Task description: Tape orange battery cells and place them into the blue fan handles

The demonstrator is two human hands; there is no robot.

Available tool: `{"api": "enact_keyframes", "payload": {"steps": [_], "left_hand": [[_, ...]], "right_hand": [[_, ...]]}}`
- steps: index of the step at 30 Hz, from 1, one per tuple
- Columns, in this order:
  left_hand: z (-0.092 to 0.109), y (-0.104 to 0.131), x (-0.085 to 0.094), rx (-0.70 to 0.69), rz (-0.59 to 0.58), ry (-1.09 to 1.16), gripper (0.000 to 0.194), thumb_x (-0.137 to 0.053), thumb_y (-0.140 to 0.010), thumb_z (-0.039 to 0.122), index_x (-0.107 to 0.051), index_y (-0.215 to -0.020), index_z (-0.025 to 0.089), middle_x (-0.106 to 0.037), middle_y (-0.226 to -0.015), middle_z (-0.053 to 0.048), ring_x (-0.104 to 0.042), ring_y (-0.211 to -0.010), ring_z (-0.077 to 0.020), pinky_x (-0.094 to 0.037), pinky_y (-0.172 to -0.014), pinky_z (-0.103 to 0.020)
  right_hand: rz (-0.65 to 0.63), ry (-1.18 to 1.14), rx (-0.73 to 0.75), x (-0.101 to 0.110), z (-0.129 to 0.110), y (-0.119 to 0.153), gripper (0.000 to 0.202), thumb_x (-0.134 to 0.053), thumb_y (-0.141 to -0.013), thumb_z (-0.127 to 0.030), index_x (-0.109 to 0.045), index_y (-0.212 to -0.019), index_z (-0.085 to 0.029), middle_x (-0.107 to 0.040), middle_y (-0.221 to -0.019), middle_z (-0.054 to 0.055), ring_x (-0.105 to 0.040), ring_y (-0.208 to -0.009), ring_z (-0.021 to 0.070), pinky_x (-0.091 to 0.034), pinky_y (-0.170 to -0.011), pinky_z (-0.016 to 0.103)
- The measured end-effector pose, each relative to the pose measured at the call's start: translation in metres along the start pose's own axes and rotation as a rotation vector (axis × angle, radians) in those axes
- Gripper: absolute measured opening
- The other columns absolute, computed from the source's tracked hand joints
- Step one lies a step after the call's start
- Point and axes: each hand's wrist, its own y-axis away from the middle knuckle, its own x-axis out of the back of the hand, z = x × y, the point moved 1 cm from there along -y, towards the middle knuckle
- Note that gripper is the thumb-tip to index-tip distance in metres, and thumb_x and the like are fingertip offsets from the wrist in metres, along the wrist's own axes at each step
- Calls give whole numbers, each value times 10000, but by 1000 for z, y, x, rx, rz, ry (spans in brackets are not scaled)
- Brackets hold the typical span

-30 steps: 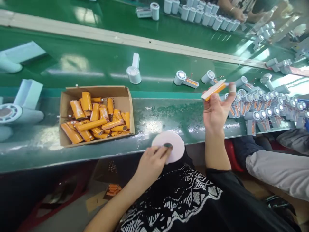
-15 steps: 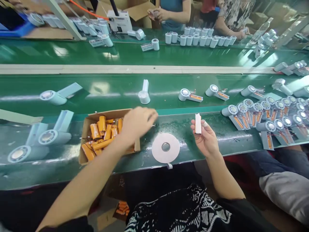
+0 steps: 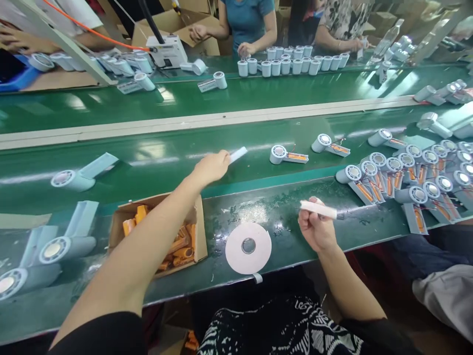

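Note:
My left hand (image 3: 212, 166) is closed on a pale blue fan body over the green belt; its handle (image 3: 238, 155) points up and right, while the round head is hidden by the hand. In my right hand (image 3: 317, 229), held above the bench edge, is a battery (image 3: 318, 209) whose visible face is covered by a white tape strip. Between the hands lies a large roll of white tape (image 3: 236, 251), its loose end hanging over the edge. Under my left forearm stands a cardboard box (image 3: 200, 231) of orange-wrapped batteries (image 3: 181, 246).
Fan bodies with orange batteries in their handles (image 3: 388, 172) crowd the right side. Two more (image 3: 278, 155) lie on the belt (image 3: 177, 167). Handle-up fan bodies (image 3: 70, 241) are at left. Across the belt, co-workers' hands (image 3: 247, 49) are near rows of fan heads (image 3: 291, 66).
My left hand has moved up from above the box to the belt and taken hold of the fan body there. My right hand has turned the taped battery from upright to nearly level.

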Motion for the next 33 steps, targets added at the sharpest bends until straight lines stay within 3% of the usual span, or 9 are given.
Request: {"api": "enact_keyframes", "payload": {"steps": [2,6,8,11,13,19,23,27,33], "left_hand": [[-1,3,2,-61,-61,-5,524,-459,-1011,524,-658,-1417,260,-745,-1375,-110,-700,-1199,-342,-540,-970,-389],[5,13,2,-200,-140,-41,560,-617,-915,527,-693,-1381,226,-726,-1381,-92,-692,-1181,-305,-540,-939,-335],[11,20,-1,-279,-48,-118,512,-672,-903,494,-727,-1332,220,-699,-1394,-105,-664,-1202,-318,-535,-970,-370],[18,29,-5,-434,164,-292,357,-663,-945,332,-758,-1263,201,-640,-1473,-147,-555,-1327,-383,-482,-1064,-497],[19,29,-7,-494,199,-352,322,-594,-964,191,-762,-1239,189,-633,-1480,-172,-489,-1385,-403,-437,-1095,-563],[22,9,-12,-350,45,-217,262,-609,-976,252,-802,-1138,181,-624,-1520,-139,-530,-1346,-387,-477,-1070,-460],[33,-3,-15,-289,-2,-188,289,-658,-889,197,-813,-1130,159,-734,-1272,-203,-630,-1210,-386,-513,-980,-450],[39,-11,-10,-274,-59,-147,246,-723,-831,241,-841,-1043,196,-788,-1096,-167,-698,-1088,-343,-525,-939,-399],[37,-12,4,-324,-79,-50,214,-682,-908,366,-850,-985,259,-813,-961,-74,-732,-1012,-274,-504,-908,-314]], "right_hand": [[45,86,42,-3,1,-7,521,-939,-716,-716,-772,-947,-280,-669,-716,-8,-617,-580,150,-575,-545,295],[49,286,130,-11,-4,-15,439,-945,-744,-633,-790,-862,-240,-787,-1100,90,-770,-1019,276,-664,-915,434],[32,327,121,-14,-8,-17,404,-938,-777,-548,-805,-1013,-248,-798,-1110,80,-781,-1080,297,-661,-977,458],[63,313,132,-14,-11,-25,667,-980,-723,-452,-723,-1312,-275,-773,-943,0,-818,-971,279,-692,-923,432],[73,334,181,-13,-13,-34,730,-1000,-689,-422,-691,-1336,-286,-747,-854,-42,-823,-893,255,-702,-885,402],[-166,580,220,-30,-31,-83,727,-962,-740,-441,-645,-1378,-293,-828,-861,-24,-822,-795,239,-698,-866,404],[-313,744,304,-57,-38,-123,547,-912,-781,-439,-756,-1280,-279,-832,-883,-8,-822,-854,252,-688,-926,418],[-375,755,382,-75,-22,-158,370,-840,-816,-426,-817,-1148,-263,-830,-935,-4,-799,-869,225,-679,-974,409],[-408,825,402,-80,8,-184,428,-809,-847,-436,-794,-1227,-240,-828,-975,23,-803,-883,233,-665,-979,406]]}}
